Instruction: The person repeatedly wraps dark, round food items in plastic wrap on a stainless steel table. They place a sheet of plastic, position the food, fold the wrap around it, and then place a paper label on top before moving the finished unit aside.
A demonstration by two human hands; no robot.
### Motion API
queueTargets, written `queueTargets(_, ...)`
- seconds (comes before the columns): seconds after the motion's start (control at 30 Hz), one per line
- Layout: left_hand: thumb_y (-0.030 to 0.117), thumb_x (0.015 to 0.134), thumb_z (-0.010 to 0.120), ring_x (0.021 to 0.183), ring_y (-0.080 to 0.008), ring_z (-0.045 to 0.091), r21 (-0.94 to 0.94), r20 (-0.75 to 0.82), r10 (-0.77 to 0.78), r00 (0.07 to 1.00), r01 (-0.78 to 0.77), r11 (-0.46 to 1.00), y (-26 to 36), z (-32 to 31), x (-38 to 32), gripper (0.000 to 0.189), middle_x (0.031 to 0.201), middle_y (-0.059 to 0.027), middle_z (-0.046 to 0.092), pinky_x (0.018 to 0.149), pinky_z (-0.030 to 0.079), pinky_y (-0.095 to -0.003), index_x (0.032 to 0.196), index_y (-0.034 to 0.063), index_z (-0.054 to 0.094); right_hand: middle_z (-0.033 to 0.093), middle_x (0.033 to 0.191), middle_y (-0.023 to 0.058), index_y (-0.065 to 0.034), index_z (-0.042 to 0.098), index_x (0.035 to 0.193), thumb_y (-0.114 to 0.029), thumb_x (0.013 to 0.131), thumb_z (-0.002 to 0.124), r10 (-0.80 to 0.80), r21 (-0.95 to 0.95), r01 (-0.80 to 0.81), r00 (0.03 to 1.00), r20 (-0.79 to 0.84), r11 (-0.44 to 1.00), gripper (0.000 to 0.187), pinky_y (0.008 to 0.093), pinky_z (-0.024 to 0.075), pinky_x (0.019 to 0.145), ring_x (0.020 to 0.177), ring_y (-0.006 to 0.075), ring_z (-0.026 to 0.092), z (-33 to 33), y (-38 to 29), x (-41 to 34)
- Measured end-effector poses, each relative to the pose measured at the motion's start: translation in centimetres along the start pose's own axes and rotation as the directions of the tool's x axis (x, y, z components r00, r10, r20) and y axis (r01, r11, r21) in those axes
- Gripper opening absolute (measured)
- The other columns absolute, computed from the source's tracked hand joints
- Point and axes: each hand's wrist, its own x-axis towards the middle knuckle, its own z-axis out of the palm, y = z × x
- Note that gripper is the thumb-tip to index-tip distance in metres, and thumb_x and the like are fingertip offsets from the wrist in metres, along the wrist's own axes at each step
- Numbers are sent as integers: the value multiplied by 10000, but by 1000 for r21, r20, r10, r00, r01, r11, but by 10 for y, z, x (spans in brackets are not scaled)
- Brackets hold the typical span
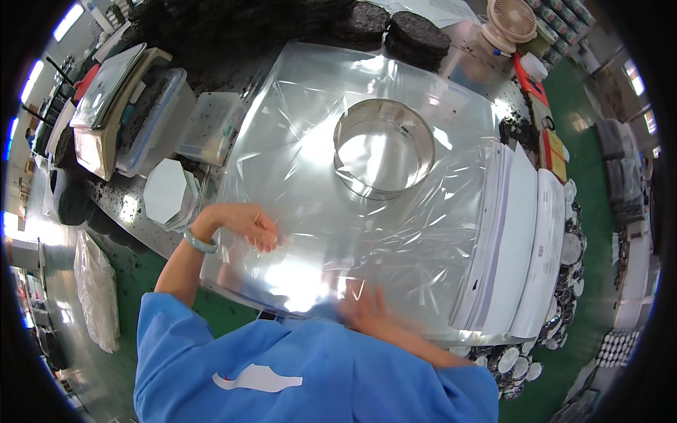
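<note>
A large clear plastic sheet or bag (296,185) lies wrinkled over the worktop. On it sits a round metal ring (420,158), upper right of centre. My left hand (254,230), a pale bangle (200,242) at its wrist, is over the sheet's left part with the fingers curled; whether it pinches the film is unclear. Near the front edge is my right hand (365,306), blurred, its fingers apart and nothing visible in it. Stacked printed paper or film sheets (502,243) lie at the right edge.
Dark round cakes (418,37) are piled at the back. At left stand clear plastic boxes (209,127), a tilted scale-like device (98,143) and white octagonal cards (166,193). A small fan (510,21) stands at back right. Wrapped round packets (510,359) lie beyond the right front edge.
</note>
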Motion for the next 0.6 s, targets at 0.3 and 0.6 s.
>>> queueTargets(0.3,364,1019,567,988,-198,705,-376,-64,54,996,-75,923,-52,36,-19,410,1064,-107,726,829,580,-316,1167,3,692,657,1252,155,-139,619,1298,-283,879,731,97,-128,-82,989,116,988,457,416,445,1035,1213,336,582,-145,62,-13)
queueTargets(0.6,34,899,626,958,-200,683,-35,-998,-36,-59,-31,999,-13,51,-94,276,1085,-123,718,845,539,-324,1161,-32,681,549,1344,223,-48,472,1386,-262,886,706,-327,-431,33,705,-630,902,592,419,450,1019,1238,389,530,-310,205,341)
